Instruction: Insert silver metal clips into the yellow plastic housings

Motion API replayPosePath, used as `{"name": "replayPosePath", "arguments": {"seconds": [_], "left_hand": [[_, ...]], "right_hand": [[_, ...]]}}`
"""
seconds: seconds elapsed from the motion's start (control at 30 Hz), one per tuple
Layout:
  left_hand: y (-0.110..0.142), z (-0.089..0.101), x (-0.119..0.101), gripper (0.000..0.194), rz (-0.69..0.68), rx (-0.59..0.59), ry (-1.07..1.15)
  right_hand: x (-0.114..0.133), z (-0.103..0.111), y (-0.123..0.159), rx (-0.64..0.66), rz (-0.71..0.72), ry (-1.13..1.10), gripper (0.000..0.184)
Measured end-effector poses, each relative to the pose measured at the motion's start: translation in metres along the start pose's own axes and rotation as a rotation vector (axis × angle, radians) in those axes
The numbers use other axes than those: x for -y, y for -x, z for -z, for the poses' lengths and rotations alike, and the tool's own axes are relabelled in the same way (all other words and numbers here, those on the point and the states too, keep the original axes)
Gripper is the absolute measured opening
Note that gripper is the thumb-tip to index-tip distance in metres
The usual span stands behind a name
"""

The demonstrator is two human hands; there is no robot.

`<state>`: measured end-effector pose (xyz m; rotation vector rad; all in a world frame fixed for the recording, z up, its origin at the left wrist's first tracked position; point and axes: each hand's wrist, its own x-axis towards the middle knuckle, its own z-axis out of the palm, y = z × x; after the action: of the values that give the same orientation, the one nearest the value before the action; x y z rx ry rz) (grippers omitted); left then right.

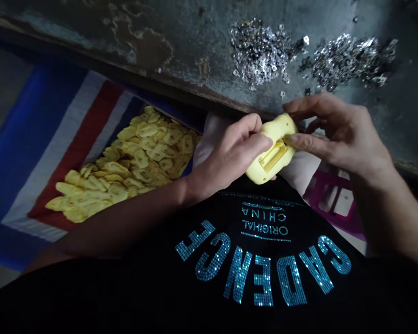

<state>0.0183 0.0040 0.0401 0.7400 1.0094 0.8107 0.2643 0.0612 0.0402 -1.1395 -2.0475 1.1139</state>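
Note:
My left hand (237, 150) is closed around a pale yellow plastic casing (256, 175), thumb across its face. The casing has rounded, lobed edges, small holes near its ends and an oblong recess like a battery compartment. My right hand (341, 132) grips the casing's right end, with its thumb pressed beside the upper end of the recess and a forefinger at the top edge. Whether a small metal piece sits under that thumb is hidden. Just beyond my hands, a pile of small shiny metal tabs (261, 53) lies on the worn metal tabletop (202, 28).
A second pile of metal tabs (348, 62) lies farther right. Below the table's edge on the left, many yellow casings (135, 157) fill a blue, white and red striped sheet (73, 125). A magenta plastic stool or basket (351, 213) stands at the right.

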Motion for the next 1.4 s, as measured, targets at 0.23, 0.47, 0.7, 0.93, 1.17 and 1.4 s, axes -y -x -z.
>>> {"name": "replayPosePath", "arguments": {"seconds": [0.23,0.47,0.7,0.93,1.17,1.4], "left_hand": [[0.006,0.004,-0.001,0.025,-0.112,0.082,-0.198],[0.015,0.013,0.001,0.056,-0.129,0.305,-0.195],[0.007,0.006,0.010,0.089,-0.307,0.421,-0.350],[-0.002,0.012,0.016,0.074,-0.630,0.454,-0.492],[-0.011,0.027,0.024,0.068,-0.437,0.507,-0.336],[-0.007,0.051,0.024,0.087,-0.006,0.420,-0.135]], "right_hand": [[-0.004,-0.005,-0.003,-0.007,0.054,0.078,0.048],[-0.026,-0.035,0.039,-0.371,0.111,-0.101,0.046],[-0.034,-0.058,0.059,-0.628,0.293,-0.112,0.054],[-0.040,-0.055,0.065,-0.634,0.290,-0.085,0.052],[-0.038,-0.057,0.067,-0.617,0.192,-0.082,0.054],[-0.022,-0.041,0.054,-0.239,-0.088,-0.162,0.057]]}}
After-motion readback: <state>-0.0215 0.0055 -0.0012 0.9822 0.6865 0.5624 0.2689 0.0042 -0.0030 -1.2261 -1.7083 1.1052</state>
